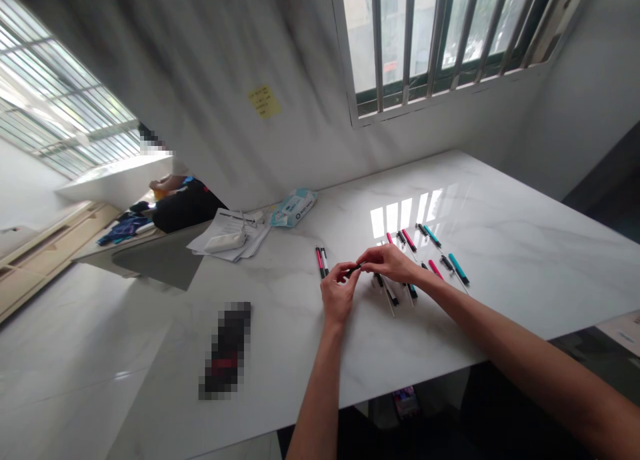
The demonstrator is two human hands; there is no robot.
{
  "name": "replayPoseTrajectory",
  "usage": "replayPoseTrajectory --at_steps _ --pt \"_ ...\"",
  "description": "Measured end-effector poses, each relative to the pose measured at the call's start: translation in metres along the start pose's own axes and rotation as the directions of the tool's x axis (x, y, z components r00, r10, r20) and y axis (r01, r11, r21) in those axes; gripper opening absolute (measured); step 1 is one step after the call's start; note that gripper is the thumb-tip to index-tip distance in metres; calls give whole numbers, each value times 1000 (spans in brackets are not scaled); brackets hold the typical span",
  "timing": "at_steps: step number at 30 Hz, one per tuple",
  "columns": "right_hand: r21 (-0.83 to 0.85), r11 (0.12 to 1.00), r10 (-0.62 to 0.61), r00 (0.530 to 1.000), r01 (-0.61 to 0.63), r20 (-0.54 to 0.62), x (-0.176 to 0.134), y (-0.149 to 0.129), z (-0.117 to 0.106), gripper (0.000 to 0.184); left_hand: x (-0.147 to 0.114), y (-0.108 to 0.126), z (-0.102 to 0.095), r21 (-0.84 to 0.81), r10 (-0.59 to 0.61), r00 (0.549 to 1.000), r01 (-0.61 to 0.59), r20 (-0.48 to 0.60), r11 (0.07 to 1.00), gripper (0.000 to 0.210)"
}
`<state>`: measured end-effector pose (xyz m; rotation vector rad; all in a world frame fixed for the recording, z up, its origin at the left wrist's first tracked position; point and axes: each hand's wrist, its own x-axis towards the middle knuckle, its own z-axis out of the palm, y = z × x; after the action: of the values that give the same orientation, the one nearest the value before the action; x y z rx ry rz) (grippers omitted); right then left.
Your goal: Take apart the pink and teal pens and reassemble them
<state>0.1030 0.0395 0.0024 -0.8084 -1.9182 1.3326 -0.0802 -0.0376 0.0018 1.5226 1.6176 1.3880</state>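
Observation:
Over the marble-look table, my left hand [339, 299] is closed on a small black pen part [353, 271], pinched between thumb and fingers. Meeting it from the right, my right hand [393, 261] closes its fingertips on the far end of the same piece; their grip hides part of it. Beside my left hand lie a red-and-black pen [319, 263] and a white-and-black pen [325, 260], side by side. Near and beyond my right hand are loose pen pieces: a teal barrel [459, 268], a pink barrel [409, 239], black caps and thin white refills [389, 296].
A blue-and-white wipes pack [294, 208] rests by the wall, next to papers [220, 237] with a white power strip [226, 242]. A pixelated dark object [226, 350] lies at left. Another person [183, 203] sits beyond the partition. The table's front edge [415, 382] runs below my forearms.

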Motion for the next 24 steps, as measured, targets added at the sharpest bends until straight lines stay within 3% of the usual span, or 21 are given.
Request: replayPoseTrajectory --at_steps 3,8,17,21,24 --pt "-131 991 11 1000 -10 14 -2 -5 -3 36 0 -1 0 1 7 1000 -7 20 1000 20" --pt "-79 996 -36 999 36 4 -2 -6 -4 32 -1 -1 0 -5 1 1000 -1 25 1000 21" --pt "-190 981 -23 998 32 50 -4 -11 -10 30 -2 2 1 -22 -16 999 17 38 1000 23" --pt "-273 962 2 995 26 102 -3 -10 -8 46 -2 -1 2 -10 -16 998 17 53 1000 21" --pt "-252 967 -28 997 44 68 -4 -11 -9 37 -1 -3 2 -17 -9 999 10 38 1000 20"
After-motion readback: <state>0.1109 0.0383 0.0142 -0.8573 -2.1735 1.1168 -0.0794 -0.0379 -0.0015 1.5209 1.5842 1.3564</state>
